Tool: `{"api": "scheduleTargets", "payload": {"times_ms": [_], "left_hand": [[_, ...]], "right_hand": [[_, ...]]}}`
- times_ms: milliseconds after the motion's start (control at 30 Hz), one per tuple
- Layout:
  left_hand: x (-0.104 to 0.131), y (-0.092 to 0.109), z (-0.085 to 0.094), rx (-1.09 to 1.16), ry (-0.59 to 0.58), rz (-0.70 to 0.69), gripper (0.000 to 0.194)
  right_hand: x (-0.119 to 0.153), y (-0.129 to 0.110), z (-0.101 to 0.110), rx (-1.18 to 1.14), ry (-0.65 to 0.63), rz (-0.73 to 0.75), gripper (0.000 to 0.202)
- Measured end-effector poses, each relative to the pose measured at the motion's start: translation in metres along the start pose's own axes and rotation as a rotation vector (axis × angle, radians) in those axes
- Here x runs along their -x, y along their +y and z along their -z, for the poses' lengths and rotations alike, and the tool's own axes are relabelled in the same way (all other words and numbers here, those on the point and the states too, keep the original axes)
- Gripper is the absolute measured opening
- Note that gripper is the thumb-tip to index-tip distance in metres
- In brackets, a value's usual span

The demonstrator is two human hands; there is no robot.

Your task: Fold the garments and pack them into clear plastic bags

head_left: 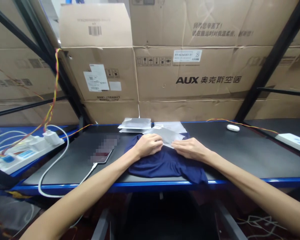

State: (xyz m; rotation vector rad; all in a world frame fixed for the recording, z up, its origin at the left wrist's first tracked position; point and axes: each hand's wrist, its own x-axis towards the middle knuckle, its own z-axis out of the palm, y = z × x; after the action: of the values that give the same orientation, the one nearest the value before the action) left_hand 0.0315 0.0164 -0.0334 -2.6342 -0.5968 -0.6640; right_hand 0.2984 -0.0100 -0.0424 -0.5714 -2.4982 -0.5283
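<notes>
A translucent white sheet (pixel 171 136) is pinched between my two hands, above a dark blue cloth (pixel 160 165) that lies bunched at the table's front edge. My left hand (pixel 149 145) has its fingers curled on the sheet's left side. On the right side, my right hand (pixel 188 148) grips the lower edge with fingers pressed together. Just behind, another translucent piece with white lettering (pixel 173 126) lies flat. A small stack of similar translucent pieces (pixel 135 123) rests at the back, left of the sheet.
A phone (pixel 106 156) on a white charging cable lies left on the dark table (pixel 230 160). Power strips (pixel 27 155) sit at both sides. A white oval case (pixel 233 127) is back right. Cardboard (pixel 185 90) and black frame posts stand behind.
</notes>
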Motion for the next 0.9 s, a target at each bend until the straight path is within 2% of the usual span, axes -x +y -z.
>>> {"api": "scheduleTargets", "payload": {"times_ms": [100,167,433,600,700,800,900], "left_hand": [[0.004,-0.009,0.003,-0.061,-0.030,-0.009,0.024],[0.007,-0.015,0.005,-0.111,-0.062,-0.009,0.025],[0.019,-0.039,0.016,-0.152,-0.095,0.083,0.020],[0.019,-0.038,0.022,-0.144,-0.150,0.157,0.012],[0.018,-0.031,0.022,-0.134,-0.137,0.215,0.012],[0.013,-0.023,0.018,-0.067,-0.099,0.221,0.030],[0.004,-0.014,0.009,-0.015,-0.096,0.138,0.056]], "right_hand": [[0.003,0.000,0.004,0.032,0.032,0.081,0.025],[0.007,0.000,0.007,0.021,0.031,0.078,0.025],[0.038,0.012,0.017,-0.102,-0.005,-0.056,0.025],[0.046,0.016,0.018,-0.112,0.016,-0.109,0.025],[0.046,0.014,0.015,-0.129,0.030,-0.143,0.025],[0.043,0.009,0.014,-0.164,0.034,-0.169,0.026],[0.037,0.003,0.015,-0.169,0.033,-0.147,0.028]]}}
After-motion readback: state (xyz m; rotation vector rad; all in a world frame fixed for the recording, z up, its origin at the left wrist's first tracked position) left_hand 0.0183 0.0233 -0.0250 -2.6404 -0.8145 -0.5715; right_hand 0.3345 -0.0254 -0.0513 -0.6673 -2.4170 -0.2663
